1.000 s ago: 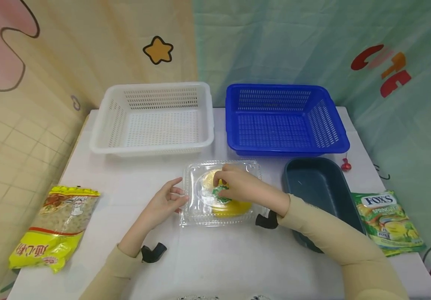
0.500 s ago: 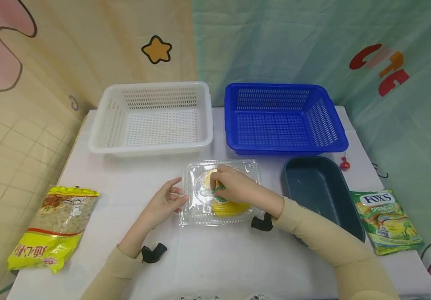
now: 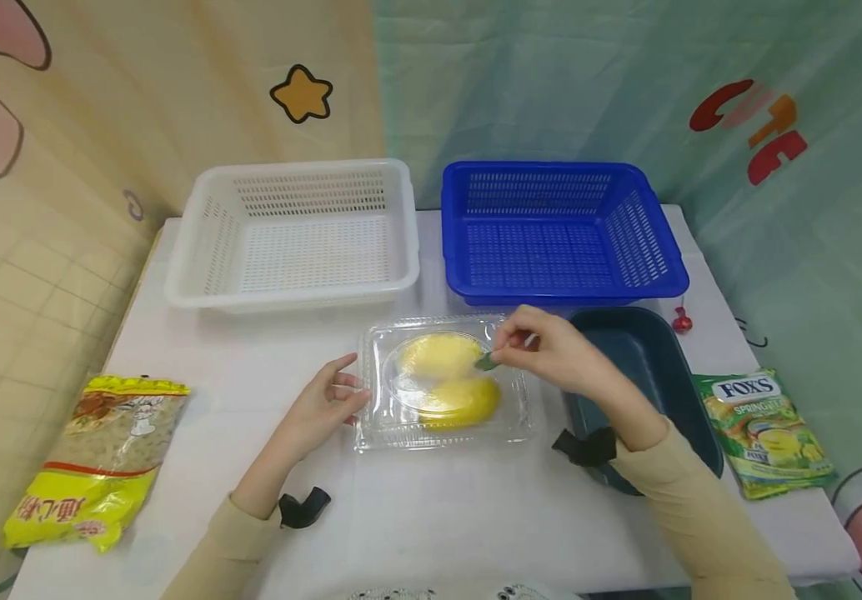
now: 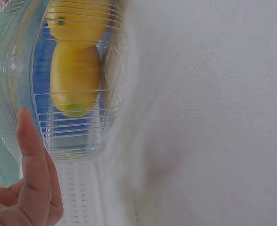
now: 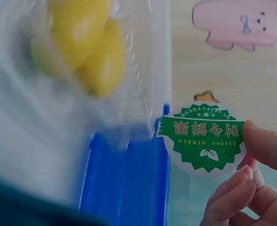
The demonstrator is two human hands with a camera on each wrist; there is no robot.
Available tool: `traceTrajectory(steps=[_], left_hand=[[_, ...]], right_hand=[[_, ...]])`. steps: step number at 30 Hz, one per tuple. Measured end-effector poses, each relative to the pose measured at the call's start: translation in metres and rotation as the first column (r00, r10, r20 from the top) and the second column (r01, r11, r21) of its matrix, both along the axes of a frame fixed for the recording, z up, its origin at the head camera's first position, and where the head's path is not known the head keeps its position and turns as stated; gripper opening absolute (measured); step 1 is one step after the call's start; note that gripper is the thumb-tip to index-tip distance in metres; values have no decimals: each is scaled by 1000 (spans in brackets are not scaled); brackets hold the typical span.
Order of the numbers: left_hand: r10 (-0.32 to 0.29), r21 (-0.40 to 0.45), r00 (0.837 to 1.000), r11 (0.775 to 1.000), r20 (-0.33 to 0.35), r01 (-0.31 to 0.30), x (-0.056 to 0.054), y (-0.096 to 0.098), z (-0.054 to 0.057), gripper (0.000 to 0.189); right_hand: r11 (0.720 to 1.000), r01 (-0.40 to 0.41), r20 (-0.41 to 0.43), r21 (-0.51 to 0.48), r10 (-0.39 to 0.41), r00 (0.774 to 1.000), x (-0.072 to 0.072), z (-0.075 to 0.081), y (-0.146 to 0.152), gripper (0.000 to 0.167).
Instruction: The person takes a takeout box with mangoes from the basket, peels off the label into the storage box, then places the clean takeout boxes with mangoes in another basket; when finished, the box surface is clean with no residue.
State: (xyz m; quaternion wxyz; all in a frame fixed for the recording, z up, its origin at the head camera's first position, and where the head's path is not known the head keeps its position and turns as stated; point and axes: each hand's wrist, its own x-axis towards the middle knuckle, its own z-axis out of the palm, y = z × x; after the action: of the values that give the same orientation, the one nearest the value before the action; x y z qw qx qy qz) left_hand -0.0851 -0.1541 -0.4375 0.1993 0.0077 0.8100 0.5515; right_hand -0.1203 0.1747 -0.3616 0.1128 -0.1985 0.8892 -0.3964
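Note:
A clear plastic clamshell box [image 3: 389, 427] lies on the table with yellow fruits, which look like mangoes [image 3: 464, 404], showing through its lid. My left hand [image 3: 326, 407] is at the box's left edge; in the left wrist view a nearly straight finger [image 4: 29, 146] touches its side. Above the box's right side, my right hand [image 3: 551, 348] pinches a round green and white sticker [image 5: 202, 139] between thumb and fingers. Held by its edge, the sticker faces the right wrist view with its printing upside down and appears free of the lid.
Behind the box stand a white basket [image 3: 292, 298] and a blue basket [image 3: 566, 293]. A dark green tray [image 3: 649, 375] sits to the right, beside a FOX'S packet [image 3: 769, 442] and a small red item [image 3: 682, 320]. At the left lies a yellow pasta bag [image 3: 93, 458].
My right hand has lifted the sticker off the lid and moved right with it. The left hand has stayed at the box's edge. The view has shifted slightly.

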Motion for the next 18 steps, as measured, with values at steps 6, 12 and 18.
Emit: traceTrajectory(steps=[6,12,18], left_hand=[[-7,-16,1000,1000,6,7,-1,-2,0,72],[-6,-35,1000,999,11,6,-2,-3,0,72],[0,-44,1000,999,24,1,0,2,3,72]], right_hand=[[956,267,240,124,-290,926,5,-5,97,30],[940,269,368,212,-332,869,2,-39,141,37],[929,275,391,249,-356,849,-14,-61,147,28]])
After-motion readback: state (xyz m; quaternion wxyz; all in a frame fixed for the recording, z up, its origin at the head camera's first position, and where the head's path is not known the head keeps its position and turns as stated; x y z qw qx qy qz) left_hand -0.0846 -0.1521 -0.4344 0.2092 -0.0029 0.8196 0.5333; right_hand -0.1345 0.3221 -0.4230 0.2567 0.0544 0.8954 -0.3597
